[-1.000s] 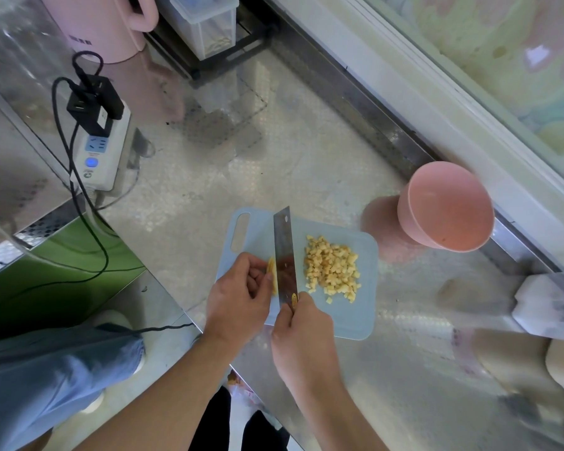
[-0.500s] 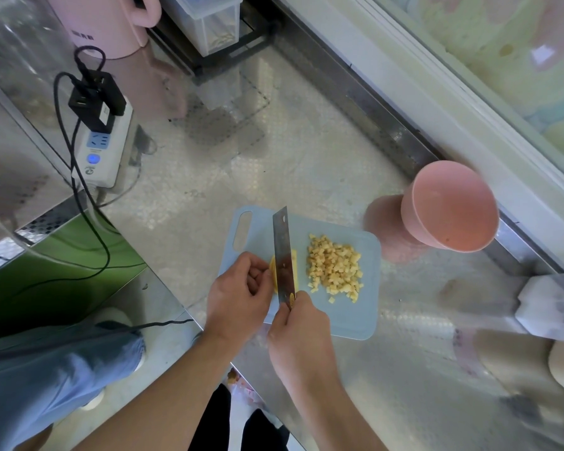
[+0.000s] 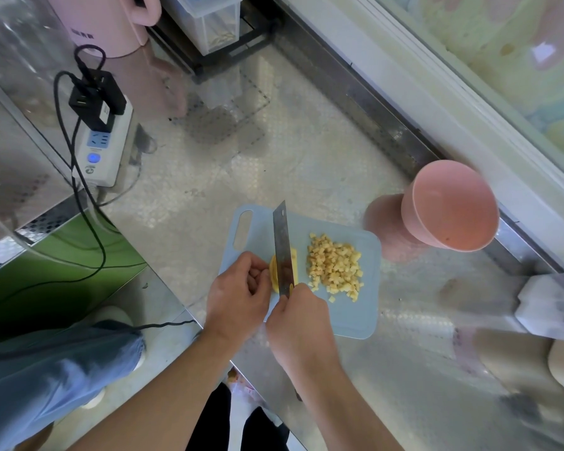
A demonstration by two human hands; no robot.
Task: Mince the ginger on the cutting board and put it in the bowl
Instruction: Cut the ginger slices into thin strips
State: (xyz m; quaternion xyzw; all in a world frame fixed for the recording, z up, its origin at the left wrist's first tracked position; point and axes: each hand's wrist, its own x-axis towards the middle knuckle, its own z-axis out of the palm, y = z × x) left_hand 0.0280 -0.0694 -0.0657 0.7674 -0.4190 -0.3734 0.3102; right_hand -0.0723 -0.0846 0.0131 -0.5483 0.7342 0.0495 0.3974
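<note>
One light blue cutting board [image 3: 355, 307] lies on the steel counter [image 3: 306, 164], its handle slot at the far left corner. On the board sit two lots of ginger: one uncut yellow piece [image 3: 275, 271] at the left and one heap of diced ginger [image 3: 334, 266] at the centre right, with a few loose cubes lying just near of the heap. The cubes are too many and too small to count. One knife [image 3: 283, 247] stands edge-down on the uncut piece, blade running from near to far. The right hand [image 3: 298, 320] is clenched round the knife handle, which is hidden inside the grip. The left hand [image 3: 238, 296] has its fingers curled, the fingertips [image 3: 261, 271] pressing on the left side of the uncut piece, just beside the blade. One pink bowl [image 3: 450, 206] stands on the counter to the far right of the board, apart from it, with almost nothing inside. At far left lies one white power strip [image 3: 103, 148] with two black plugs [image 3: 95, 99] seated in it. One pink kettle [image 3: 108, 24] and one clear plastic container [image 3: 209, 17] stand at the far edge.
</note>
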